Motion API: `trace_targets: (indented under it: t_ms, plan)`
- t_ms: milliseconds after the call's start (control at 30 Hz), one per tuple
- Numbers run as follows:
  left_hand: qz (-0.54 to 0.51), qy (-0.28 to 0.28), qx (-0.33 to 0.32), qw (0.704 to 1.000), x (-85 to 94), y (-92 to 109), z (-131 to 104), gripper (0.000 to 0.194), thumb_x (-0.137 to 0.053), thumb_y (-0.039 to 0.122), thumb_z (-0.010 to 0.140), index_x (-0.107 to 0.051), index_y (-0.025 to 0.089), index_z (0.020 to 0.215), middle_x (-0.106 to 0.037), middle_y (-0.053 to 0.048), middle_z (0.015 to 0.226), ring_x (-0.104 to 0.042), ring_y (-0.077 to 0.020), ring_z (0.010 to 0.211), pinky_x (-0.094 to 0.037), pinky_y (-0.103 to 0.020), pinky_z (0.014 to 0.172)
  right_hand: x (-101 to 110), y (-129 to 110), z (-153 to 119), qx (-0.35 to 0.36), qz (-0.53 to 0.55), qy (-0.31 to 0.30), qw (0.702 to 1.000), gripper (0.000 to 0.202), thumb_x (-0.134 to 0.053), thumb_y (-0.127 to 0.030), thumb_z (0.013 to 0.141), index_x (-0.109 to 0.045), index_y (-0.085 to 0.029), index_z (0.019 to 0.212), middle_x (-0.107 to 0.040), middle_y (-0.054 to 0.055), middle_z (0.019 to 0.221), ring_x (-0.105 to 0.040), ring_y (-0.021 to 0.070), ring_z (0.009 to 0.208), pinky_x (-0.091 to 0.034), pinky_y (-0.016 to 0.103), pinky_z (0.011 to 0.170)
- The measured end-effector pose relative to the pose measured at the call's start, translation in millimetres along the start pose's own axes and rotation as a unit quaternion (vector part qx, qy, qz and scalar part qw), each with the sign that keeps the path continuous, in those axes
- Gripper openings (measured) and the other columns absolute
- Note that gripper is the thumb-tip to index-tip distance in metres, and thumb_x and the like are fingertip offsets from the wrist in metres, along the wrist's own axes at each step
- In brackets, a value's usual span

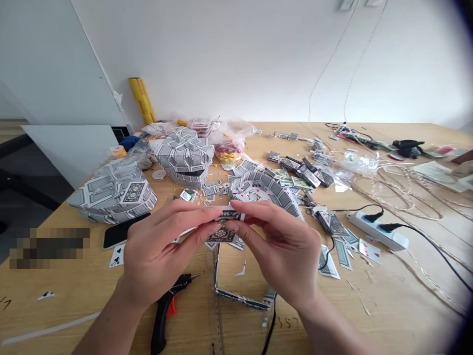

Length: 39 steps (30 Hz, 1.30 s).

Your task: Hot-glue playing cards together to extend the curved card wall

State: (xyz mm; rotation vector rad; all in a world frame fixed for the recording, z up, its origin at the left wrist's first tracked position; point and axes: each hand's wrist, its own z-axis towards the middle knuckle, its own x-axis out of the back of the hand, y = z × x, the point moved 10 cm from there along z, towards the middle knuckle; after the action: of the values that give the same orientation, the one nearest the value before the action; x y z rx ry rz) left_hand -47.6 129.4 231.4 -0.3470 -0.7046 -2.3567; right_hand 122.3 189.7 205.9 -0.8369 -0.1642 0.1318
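A playing card [221, 232] with a black and white patterned back is pinched between my two hands, its upper edge bent over. My left hand [158, 241] grips its left side with thumb and fingers, and my right hand [283, 246] grips its right side. Below them, a thin angular loop of folded cards [242, 298] lies on the table. A black glue gun [162, 315] with a red trigger rests beneath my left hand. Behind my hands is an open, shallow form made of cards [283, 197], partly hidden by my fingers.
Two rounded card-built shapes [185, 153] [114, 192] stand at the left, near a dark phone [121, 231]. Card packs [306, 172] and scraps lie behind. At the right are a white power strip [379, 231] and coiled cords [391, 190]. A yellow roll [142, 101] leans at the back.
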Motion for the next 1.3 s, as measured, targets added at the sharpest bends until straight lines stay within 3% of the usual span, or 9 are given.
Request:
trace_targets:
  t_ms: [200, 333, 567, 933, 1300]
  plan:
    - [0.019, 0.008, -0.01, 1.0, 0.3, 3.0, -1.8, 0.045, -0.082, 0.007, 0.09, -0.077, 0.029, 0.129, -0.081, 0.001, 0.109, -0.074, -0.0104, 0.084, -0.064, -0.024, 0.071, -1.0, -5.5, -0.7, 0.019, -0.045, -0.005, 0.999, 0.037, -0.08, -0.007, 0.092, -0.08, -0.029, 0.121, -0.083, -0.002, 0.112, -0.077, 0.0143, 0.096, -0.065, 0.03, 0.086]
    - [0.041, -0.005, 0.028, 0.999, -1.2, -1.8, -3.8, 0.045, -0.083, 0.013, 0.092, -0.075, 0.035, 0.13, -0.082, 0.003, 0.11, -0.077, -0.0131, 0.084, -0.067, -0.029, 0.076, -1.2, -12.5, -2.1, 0.043, -0.085, -0.007, 0.995, 0.037, -0.079, -0.005, 0.093, -0.08, -0.029, 0.121, -0.083, 0.0, 0.113, -0.078, 0.0164, 0.098, -0.066, 0.032, 0.086]
    - [0.054, -0.016, 0.039, 0.998, -1.9, -3.9, -5.1, 0.037, -0.082, 0.021, 0.094, -0.075, 0.037, 0.126, -0.082, 0.002, 0.104, -0.078, -0.0165, 0.082, -0.067, -0.032, 0.075, -1.8, -23.0, -6.1, 0.09, -0.155, 0.004, 0.984, 0.037, -0.078, -0.004, 0.094, -0.079, -0.029, 0.12, -0.083, -0.001, 0.11, -0.079, 0.0166, 0.092, -0.068, 0.03, 0.083]
    - [0.062, -0.014, 0.033, 0.997, -3.3, -1.9, -6.7, 0.036, -0.081, 0.014, 0.094, -0.076, 0.034, 0.123, -0.081, 0.002, 0.112, -0.077, -0.0156, 0.096, -0.066, -0.032, 0.086, -1.1, -18.6, -6.6, 0.077, -0.165, 0.007, 0.983, 0.027, -0.078, -0.011, 0.096, -0.081, -0.029, 0.117, -0.083, 0.001, 0.104, -0.079, 0.0178, 0.086, -0.068, 0.032, 0.077]
    - [0.057, -0.01, 0.043, 0.997, -4.4, -4.7, -7.4, 0.033, -0.081, 0.017, 0.094, -0.078, 0.036, 0.121, -0.081, 0.002, 0.11, -0.077, -0.0169, 0.093, -0.065, -0.033, 0.083, -1.6, -16.9, -4.8, 0.067, -0.175, 0.006, 0.982, 0.026, -0.076, -0.012, 0.098, -0.082, -0.031, 0.114, -0.083, 0.0, 0.105, -0.079, 0.0193, 0.092, -0.068, 0.034, 0.082]
